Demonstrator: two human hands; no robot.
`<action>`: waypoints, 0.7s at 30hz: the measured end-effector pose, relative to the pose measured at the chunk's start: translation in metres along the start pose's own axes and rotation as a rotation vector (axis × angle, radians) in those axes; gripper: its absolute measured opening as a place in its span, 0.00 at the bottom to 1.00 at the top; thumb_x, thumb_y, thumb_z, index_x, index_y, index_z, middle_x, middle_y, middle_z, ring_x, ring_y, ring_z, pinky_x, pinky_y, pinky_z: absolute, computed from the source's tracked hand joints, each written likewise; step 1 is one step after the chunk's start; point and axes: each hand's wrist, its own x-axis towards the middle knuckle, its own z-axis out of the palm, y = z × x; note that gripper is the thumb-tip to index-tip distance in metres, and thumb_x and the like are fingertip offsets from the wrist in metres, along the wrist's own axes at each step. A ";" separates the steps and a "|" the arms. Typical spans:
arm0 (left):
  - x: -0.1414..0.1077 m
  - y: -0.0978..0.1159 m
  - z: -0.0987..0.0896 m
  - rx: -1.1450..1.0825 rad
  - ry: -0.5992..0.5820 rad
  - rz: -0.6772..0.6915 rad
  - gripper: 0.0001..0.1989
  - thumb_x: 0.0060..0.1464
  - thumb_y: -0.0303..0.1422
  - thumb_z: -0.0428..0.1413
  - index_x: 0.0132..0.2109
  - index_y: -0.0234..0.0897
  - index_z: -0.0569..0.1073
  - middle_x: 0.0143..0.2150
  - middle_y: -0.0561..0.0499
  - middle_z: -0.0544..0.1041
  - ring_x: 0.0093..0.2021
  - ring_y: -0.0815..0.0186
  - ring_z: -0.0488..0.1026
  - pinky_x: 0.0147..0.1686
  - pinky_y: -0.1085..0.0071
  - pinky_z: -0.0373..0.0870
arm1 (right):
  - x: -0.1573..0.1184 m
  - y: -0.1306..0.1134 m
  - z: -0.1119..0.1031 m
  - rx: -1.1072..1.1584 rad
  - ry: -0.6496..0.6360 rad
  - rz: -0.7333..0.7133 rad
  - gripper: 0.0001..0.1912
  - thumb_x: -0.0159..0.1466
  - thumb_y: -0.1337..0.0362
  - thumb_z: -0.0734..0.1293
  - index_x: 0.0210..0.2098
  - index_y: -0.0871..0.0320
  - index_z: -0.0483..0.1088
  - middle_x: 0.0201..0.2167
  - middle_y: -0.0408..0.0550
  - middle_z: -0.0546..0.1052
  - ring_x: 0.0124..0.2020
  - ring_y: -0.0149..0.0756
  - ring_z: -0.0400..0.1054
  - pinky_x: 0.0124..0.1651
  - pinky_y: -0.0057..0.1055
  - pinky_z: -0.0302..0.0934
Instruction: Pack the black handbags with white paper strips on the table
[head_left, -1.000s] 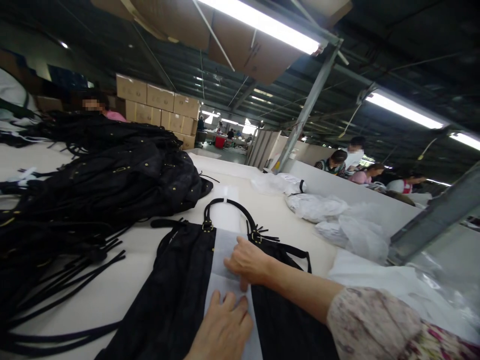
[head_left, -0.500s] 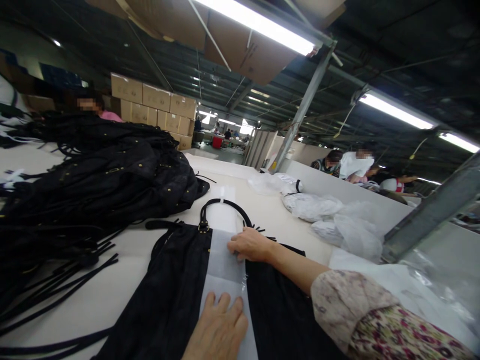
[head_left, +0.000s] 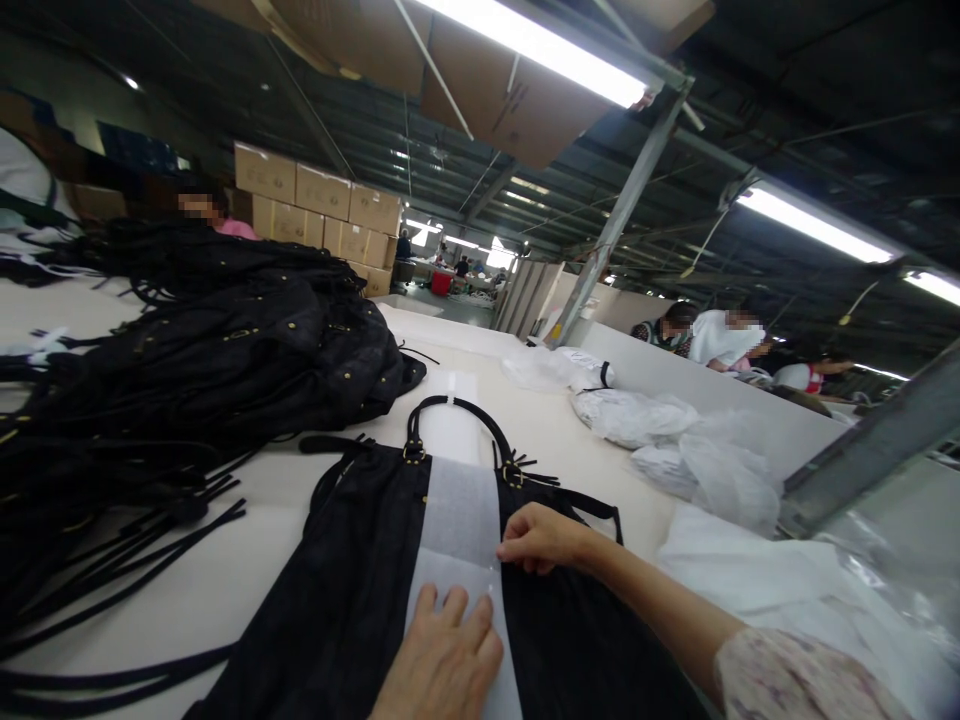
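A black handbag (head_left: 352, 580) lies flat on the table, its looped handle (head_left: 480, 408) pointing away from me. A translucent white strip of sheet (head_left: 459, 510) runs lengthwise down the bag's middle, reaching up under the handle. My left hand (head_left: 442, 655) rests on the strip's near part, palm down with fingers apart. At the strip's right edge is my right hand (head_left: 536, 538), its thumb and fingers pinched together over the black fabric. What that pinch holds, if anything, is too small to make out. Brass-coloured buckles (head_left: 414, 453) join the handle to the bag.
A big heap of black bags (head_left: 300, 350) covers the left of the table, with straps (head_left: 172, 570) trailing toward me. Crumpled clear plastic (head_left: 712, 480) lies along the right. A metal post (head_left: 870, 440) rises at right. Cartons (head_left: 322, 210) and several people are beyond.
My right hand has moved from the strip's top, near the handle, down and right to its right edge. The handle's right buckle now shows. My left hand stays on the strip.
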 end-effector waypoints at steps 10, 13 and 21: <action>-0.001 -0.003 0.006 0.012 0.003 0.009 0.16 0.61 0.31 0.49 0.55 0.34 0.72 0.64 0.41 0.67 0.55 0.44 0.66 0.52 0.45 0.60 | -0.004 0.001 0.018 -0.203 0.367 -0.203 0.04 0.58 0.67 0.68 0.26 0.57 0.71 0.29 0.44 0.76 0.37 0.37 0.69 0.39 0.30 0.55; -0.001 -0.002 0.006 0.014 -0.008 0.012 0.17 0.61 0.33 0.50 0.55 0.33 0.72 0.62 0.39 0.68 0.54 0.44 0.66 0.52 0.45 0.60 | 0.010 0.004 0.027 -0.199 0.396 -0.166 0.08 0.55 0.70 0.70 0.24 0.57 0.66 0.26 0.43 0.74 0.34 0.36 0.69 0.37 0.29 0.55; -0.001 0.000 0.001 -0.004 0.001 0.002 0.16 0.63 0.31 0.48 0.54 0.34 0.73 0.61 0.40 0.69 0.53 0.45 0.67 0.52 0.46 0.60 | 0.012 0.017 0.003 -0.064 0.282 -0.101 0.06 0.67 0.63 0.61 0.41 0.56 0.57 0.27 0.37 0.72 0.24 0.28 0.70 0.28 0.24 0.60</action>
